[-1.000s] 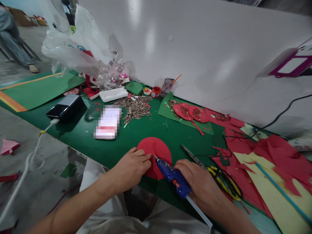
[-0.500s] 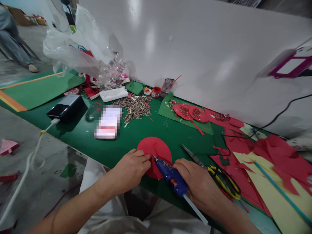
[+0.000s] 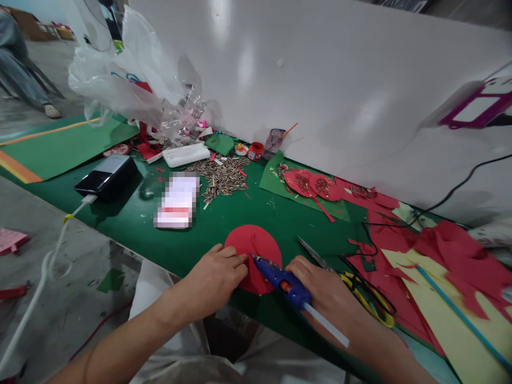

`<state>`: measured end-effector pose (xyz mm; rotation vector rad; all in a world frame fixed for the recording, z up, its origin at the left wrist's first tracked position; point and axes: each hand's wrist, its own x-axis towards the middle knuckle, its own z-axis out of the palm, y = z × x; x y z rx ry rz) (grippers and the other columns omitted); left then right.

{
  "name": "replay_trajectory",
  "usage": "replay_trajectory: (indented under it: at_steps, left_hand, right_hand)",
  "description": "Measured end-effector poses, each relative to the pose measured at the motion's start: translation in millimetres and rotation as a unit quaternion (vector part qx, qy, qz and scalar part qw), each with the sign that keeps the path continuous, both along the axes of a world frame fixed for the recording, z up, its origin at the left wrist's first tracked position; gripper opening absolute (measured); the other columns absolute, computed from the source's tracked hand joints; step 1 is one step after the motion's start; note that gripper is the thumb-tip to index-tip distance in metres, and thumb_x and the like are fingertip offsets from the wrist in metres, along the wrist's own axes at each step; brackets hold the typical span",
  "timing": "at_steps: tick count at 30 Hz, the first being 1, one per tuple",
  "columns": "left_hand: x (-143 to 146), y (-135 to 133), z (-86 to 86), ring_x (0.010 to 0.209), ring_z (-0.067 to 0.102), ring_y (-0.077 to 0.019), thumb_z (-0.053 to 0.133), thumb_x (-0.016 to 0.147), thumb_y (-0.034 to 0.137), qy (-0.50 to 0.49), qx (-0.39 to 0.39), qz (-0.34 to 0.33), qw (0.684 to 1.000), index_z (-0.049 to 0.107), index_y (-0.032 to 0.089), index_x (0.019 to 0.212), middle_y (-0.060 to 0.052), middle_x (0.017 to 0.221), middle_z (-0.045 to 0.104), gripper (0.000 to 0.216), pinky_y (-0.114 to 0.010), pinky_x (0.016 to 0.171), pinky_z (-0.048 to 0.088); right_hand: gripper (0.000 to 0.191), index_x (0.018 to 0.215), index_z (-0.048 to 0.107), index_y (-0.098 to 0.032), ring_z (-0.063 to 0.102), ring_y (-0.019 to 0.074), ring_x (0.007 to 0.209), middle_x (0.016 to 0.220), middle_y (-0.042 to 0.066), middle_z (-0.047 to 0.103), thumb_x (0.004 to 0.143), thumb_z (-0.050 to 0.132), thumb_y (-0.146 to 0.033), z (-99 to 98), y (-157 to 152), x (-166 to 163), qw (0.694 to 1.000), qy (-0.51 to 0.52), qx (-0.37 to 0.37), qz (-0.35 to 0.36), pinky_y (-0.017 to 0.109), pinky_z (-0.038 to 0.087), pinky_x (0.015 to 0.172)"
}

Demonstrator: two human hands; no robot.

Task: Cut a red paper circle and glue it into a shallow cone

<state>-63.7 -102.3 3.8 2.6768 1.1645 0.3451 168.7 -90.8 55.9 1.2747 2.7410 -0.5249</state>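
A round piece of red paper [image 3: 262, 240] lies on the green tabletop close to the front edge, with a curved strip or fold on its upper part. My left hand [image 3: 224, 271] is closed at the left side of this disc, fingers pressed together on it; the fingertips are partly hidden. In my right hand [image 3: 314, 285] is a blue glue gun [image 3: 280, 280], gripped with the fingers wrapped round it. Its nozzle points left at the disc, near my left fingertips, and a white glue stick [image 3: 326, 324] sticks out of its back.
Yellow-handled scissors [image 3: 366, 298] lie right of my right hand, beside red and yellow paper [image 3: 424, 298]. Beyond the disc are a pile of sunflower seeds [image 3: 226, 176], a phone [image 3: 178, 202] and red discs bearing seeds [image 3: 312, 184]. A black power bank [image 3: 106, 176] stands left.
The glue gun has turned slightly, its rear end swinging right and up with my right hand. Its nozzle stays at about the same spot; my left hand and the disc have barely moved.
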Motion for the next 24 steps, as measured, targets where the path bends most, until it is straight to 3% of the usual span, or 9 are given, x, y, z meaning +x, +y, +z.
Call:
replay_trajectory:
  at_steps: [9,24]
  left_hand:
    - [0,0,0.1,0.094,0.053,-0.0193,0.046,0.084,0.012,-0.006,0.003,0.0,1.0,0.057,0.019,0.092,-0.005,0.112,0.062,0.015,-0.035,0.077,0.038]
    - [-1,0,0.7,0.096,0.051,-0.0187,0.046,0.084,0.012,0.002,0.002,-0.002,1.0,0.056,0.018,0.097,-0.005,0.114,0.061,0.018,-0.034,0.079,0.037]
  right_hand:
    - [0.015,0.085,0.046,-0.019,0.052,0.0166,0.067,0.079,0.003,0.05,0.078,0.04,-0.008,-6.7,-2,4,0.999,0.017,0.04,-0.002,0.028,0.036,0.057]
    - [0.013,0.08,0.049,-0.02,0.053,0.018,0.068,0.08,0.005,0.053,0.081,0.039,-0.011,3.0,-3,0,1.0,-0.007,0.011,-0.023,0.027,0.04,0.06]
